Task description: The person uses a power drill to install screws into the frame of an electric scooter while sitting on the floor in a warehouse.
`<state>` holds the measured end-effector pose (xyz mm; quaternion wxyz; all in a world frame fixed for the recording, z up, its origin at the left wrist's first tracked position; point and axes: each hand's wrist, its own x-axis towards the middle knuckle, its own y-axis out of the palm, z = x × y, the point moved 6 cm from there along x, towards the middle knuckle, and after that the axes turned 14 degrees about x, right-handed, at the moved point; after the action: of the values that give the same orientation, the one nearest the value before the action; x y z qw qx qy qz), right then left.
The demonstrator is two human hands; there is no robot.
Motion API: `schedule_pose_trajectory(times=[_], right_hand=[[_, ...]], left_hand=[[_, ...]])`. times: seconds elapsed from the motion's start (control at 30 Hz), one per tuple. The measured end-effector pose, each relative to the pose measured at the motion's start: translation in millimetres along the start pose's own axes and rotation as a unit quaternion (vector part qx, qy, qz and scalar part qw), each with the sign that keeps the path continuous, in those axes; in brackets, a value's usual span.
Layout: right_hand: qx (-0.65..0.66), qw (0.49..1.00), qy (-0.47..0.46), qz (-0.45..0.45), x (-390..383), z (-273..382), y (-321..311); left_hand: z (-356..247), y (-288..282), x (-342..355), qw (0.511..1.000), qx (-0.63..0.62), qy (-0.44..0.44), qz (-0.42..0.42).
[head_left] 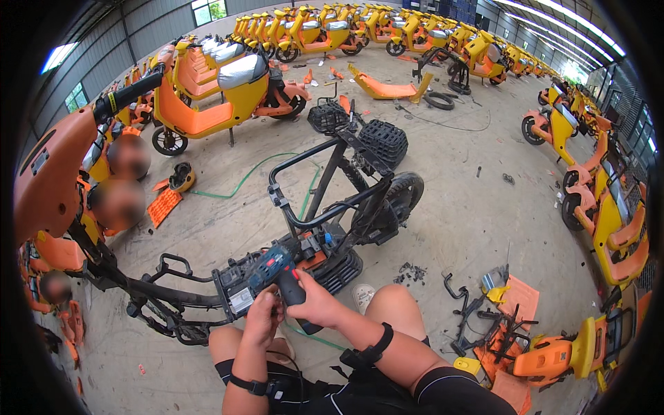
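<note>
Locate the scooter frame [325,181] directly beyond both hands, reaching away on either side. Judge as partly stripped: bare black tubes, without seat or floor cover. Observe the orange front panel [59,166] far to the left of the left hand [261,317], still fitted. Observe also the rear wheel [413,195], beyond and right of the right hand [317,304], in place. In case of full strip-down, count both as left to do, along with the parts in the floor bay.

See loose orange panels [522,297] on the floor, well right of the right hand; cannot tell from which scooter.

Find the power drill [271,266] in the right hand — held by the grip, with fingers wrapped around. Find the left hand just beside the drill, with fingers curled near the silver box [241,301] — cannot tell whether gripping anything. Note small dark parts [413,272], heaped beyond and right of the right hand.
</note>
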<state>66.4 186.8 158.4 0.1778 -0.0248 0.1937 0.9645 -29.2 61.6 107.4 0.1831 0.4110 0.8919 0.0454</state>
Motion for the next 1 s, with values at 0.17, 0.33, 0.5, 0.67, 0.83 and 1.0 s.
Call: schedule_pose_trajectory(times=[0.17, 0.33, 0.5, 0.67, 0.83, 1.0], right_hand=[[0.314, 0.936, -0.027, 0.159, -9, 52, -1], [0.363, 0.910, -0.024, 0.201, -3, 69, 5], [0.397, 0.911, -0.041, 0.104, 1, 55, -23], [0.292, 0.949, -0.102, 0.067, -15, 70, -34], [0.277, 0.956, -0.100, 0.010, -14, 51, -35], [0.329, 0.941, -0.072, -0.026, -8, 42, -32]], left_hand=[[-50, -38, -3, 0.963, -0.242, 0.023, -0.118], [-97, -29, 15, 0.954, -0.292, 0.053, -0.032], [-115, 20, 50, 0.980, -0.193, 0.041, 0.017], [-87, 22, 64, 0.972, -0.214, 0.034, 0.092], [-69, 24, 77, 0.958, -0.271, -0.080, 0.053], [-65, 17, 81, 0.962, -0.260, -0.068, 0.057]])
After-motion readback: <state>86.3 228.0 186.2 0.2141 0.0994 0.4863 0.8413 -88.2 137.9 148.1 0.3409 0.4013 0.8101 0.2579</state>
